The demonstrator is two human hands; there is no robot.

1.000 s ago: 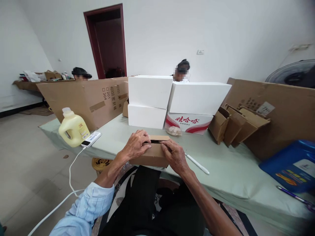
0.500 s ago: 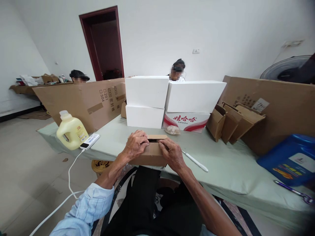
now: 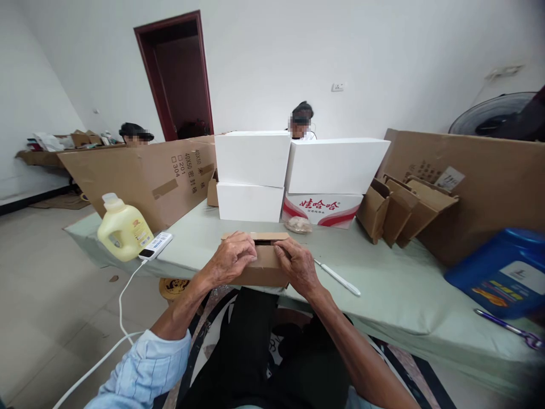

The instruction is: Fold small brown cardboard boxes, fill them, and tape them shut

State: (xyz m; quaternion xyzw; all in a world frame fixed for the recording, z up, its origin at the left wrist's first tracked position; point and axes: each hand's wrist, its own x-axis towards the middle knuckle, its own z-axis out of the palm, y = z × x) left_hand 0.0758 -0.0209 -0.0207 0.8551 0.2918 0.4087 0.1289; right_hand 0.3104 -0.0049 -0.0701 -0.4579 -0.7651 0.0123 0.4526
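A small brown cardboard box [image 3: 261,276] lies at the near edge of the cloth-covered table [image 3: 187,241], with a dark gap along its top under a raised flap. My left hand [image 3: 233,255] grips the box's upper edge on the left, fingers curled and pressed together. On the right, my right hand [image 3: 296,264] pinches the same edge with thumb and fingers. What is inside the box is hidden. A white pen-like tool [image 3: 338,278] lies just right of my right hand. Behind the box sits a small clear plastic bag [image 3: 298,225] with pale contents.
White boxes [image 3: 251,159] stand stacked at the back, one on a red-and-white carton [image 3: 323,210]. Several folded brown cartons [image 3: 398,210] lean right. A yellow jug [image 3: 123,227], a power bank [image 3: 155,246] with cable, a blue jug [image 3: 502,275] and a purple-handled tool [image 3: 508,328] flank them. Two people sit beyond.
My left hand has shifted slightly down and left along the box edge, showing more of the flap. My right hand stays in nearly the same place. The view has moved a little.
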